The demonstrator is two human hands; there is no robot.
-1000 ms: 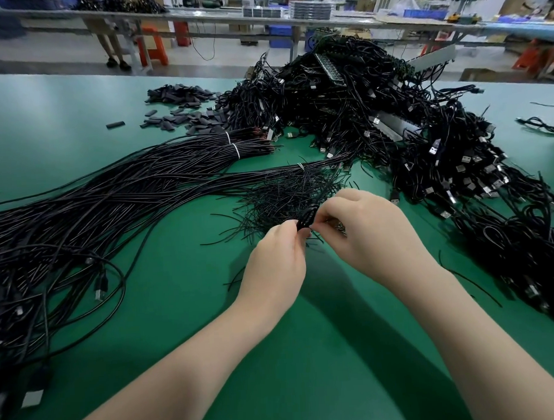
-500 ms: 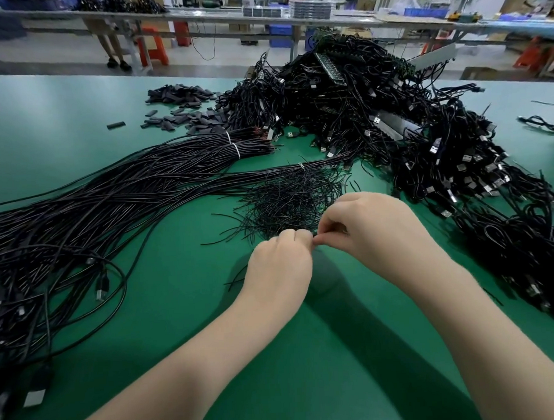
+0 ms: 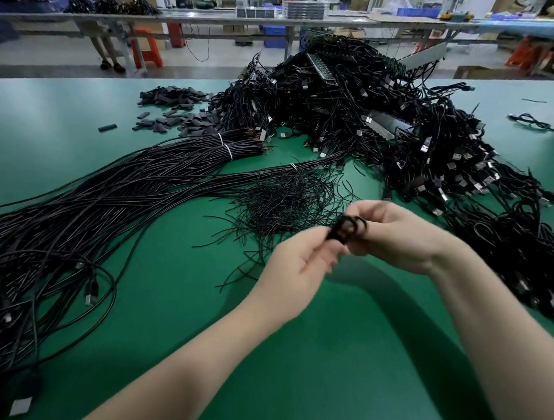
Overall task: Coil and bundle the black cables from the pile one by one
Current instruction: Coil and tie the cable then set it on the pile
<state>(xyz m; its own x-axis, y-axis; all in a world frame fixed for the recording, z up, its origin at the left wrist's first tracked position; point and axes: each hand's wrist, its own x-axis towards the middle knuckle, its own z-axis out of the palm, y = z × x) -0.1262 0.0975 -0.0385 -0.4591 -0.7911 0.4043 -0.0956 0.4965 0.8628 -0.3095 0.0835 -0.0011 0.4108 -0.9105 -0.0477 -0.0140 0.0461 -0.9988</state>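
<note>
Left hand: the left hand [image 3: 298,266] is raised above the green tabletop [image 3: 153,310], near the middle, its fingers curled round the near end of a small coiled black cable bundle [image 3: 346,228]; the fingertips are blurred, so the exact pinch cannot be told.
Right hand: the right hand [image 3: 400,236] grasps the same coiled black cable bundle from the right, fingers folded over its far side, thumb beneath.
Coiled bundle: held between both hands, clear of the tabletop, its loops showing just above the knuckles.
Thin black ties: a loose heap of thin black wire ties [image 3: 284,200] lies on the tabletop just beyond the hands.
Long cables: a broad sheaf of long straight black cables [image 3: 88,211] runs from the left edge toward the middle, gathered at its far end by white bands [image 3: 228,151].
Pile: a large tangled pile of black USB cables with silver plugs [image 3: 376,119] fills the far right part of the tabletop and trails down along the right edge.
Flat pieces: small dark flat sleeve pieces [image 3: 172,97] lie scattered near the far edge, left of the pile.
Stray cable: one loose black cable [image 3: 529,121] lies alone by the far right corner.
Background: grey benches [image 3: 197,19] and orange stools [image 3: 146,47] stand beyond the far edge.
</note>
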